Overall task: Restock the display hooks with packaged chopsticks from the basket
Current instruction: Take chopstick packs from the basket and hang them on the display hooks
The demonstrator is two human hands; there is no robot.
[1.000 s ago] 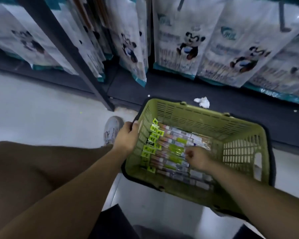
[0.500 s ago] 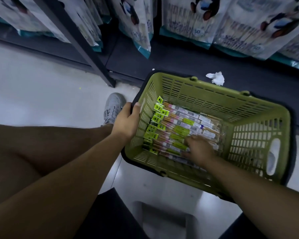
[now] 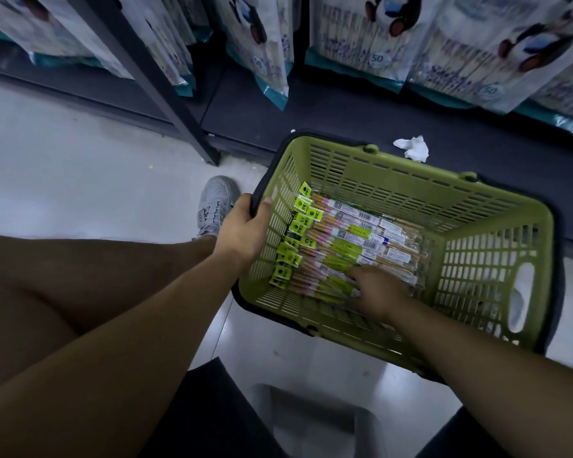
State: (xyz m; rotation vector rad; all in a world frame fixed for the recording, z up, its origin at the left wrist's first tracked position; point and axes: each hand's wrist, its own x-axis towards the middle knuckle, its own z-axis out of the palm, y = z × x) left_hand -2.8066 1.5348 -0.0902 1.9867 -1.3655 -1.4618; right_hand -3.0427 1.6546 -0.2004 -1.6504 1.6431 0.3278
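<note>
A green plastic basket [image 3: 420, 190] stands on the pale floor in front of a dark shelf base. Several clear packs of chopsticks [image 3: 354, 239] with lime-green hang tabs lie stacked in its bottom, tabs toward the left wall. My left hand [image 3: 245, 233] grips the basket's left rim, thumb over the edge. My right hand [image 3: 376, 289] is down inside the basket on the near packs, fingers spread over them; whether it holds one I cannot tell. No display hooks are in view.
Large white bags with panda prints [image 3: 371, 31] hang along the shelf above the basket. A crumpled white tissue [image 3: 412, 148] lies on the dark shelf base. A dark shelf upright [image 3: 166, 94] slants down to the floor. My grey shoe [image 3: 214, 206] is left of the basket.
My right hand has slid toward the near side of the packs. My left hand keeps its grip on the rim. The camera has tilted further down.
</note>
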